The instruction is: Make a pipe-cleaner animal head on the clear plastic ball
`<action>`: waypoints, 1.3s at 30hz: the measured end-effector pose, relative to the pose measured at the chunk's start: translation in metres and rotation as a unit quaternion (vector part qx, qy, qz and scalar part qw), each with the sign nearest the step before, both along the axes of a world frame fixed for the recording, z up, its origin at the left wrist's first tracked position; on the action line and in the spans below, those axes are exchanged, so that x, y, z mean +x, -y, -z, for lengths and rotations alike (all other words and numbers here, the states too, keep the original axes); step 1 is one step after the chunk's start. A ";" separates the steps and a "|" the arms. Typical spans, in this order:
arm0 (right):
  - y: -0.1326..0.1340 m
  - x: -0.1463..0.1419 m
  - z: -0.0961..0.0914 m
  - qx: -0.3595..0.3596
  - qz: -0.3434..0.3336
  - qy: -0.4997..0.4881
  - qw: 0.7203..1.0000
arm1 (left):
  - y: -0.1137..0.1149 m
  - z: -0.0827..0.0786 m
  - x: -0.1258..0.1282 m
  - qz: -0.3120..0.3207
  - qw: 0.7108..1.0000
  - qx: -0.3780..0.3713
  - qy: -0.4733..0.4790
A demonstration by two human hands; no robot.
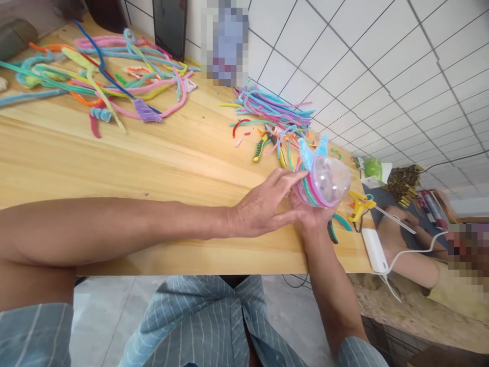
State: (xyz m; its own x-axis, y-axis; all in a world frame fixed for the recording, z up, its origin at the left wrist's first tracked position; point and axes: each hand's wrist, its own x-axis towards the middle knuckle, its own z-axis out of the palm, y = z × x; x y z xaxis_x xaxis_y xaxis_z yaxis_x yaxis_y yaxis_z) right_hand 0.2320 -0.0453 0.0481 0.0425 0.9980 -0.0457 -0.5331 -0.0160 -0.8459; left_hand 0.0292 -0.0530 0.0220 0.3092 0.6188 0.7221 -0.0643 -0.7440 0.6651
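While both bare hands meet at the right half of the pale wooden tabletop (171,163), the work sits between them: a clear plastic rounded shell (335,179) with pink, green and purple fuzzy bands (315,190) round its left part and two light-blue fuzzy upright pieces (322,146) on top. It's held up over the table, near the right end.

Right hand (319,216): palm up, cupping the shell from below, grasping it; some fingers hidden behind it. Left hand (263,204): fingers stretched out, fingertips against the banded side, thumb spread low toward the right palm. Can't tell if the left is pinching anything.

Just beyond the shell: pliers with green-and-yellow handles (260,148), a heap of blue, pink and purple fuzzy stems (273,108) by the white tiled wall (344,61), small cut bits near it. Right of the hands: teal-handled tool (343,223), partly hidden; yellow glue gun (361,205) with a translucent stick poking out; white oblong block with cables (374,250) at the table edge.

Far left, a loose tangle of multicoloured fuzzy stems (114,84); dark flat rectangular panel (169,30) leaning upright behind. Another person's bare leg (408,257) shows at far right.
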 end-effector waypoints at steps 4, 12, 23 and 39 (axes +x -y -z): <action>0.001 -0.003 0.000 -0.010 0.009 -0.010 1.000 | 0.002 -0.002 -0.002 -0.029 0.996 0.054 -0.066; -0.006 -0.003 0.004 -0.020 -0.023 -0.091 0.995 | -0.002 -0.001 -0.007 -0.095 0.971 0.068 -0.207; -0.005 -0.009 0.000 -0.033 -0.026 -0.110 0.993 | -0.011 0.013 -0.010 -0.076 0.978 0.078 -0.180; -0.003 -0.009 -0.001 -0.010 0.004 -0.006 1.000 | -0.017 0.003 -0.013 -0.033 0.996 -0.017 -0.079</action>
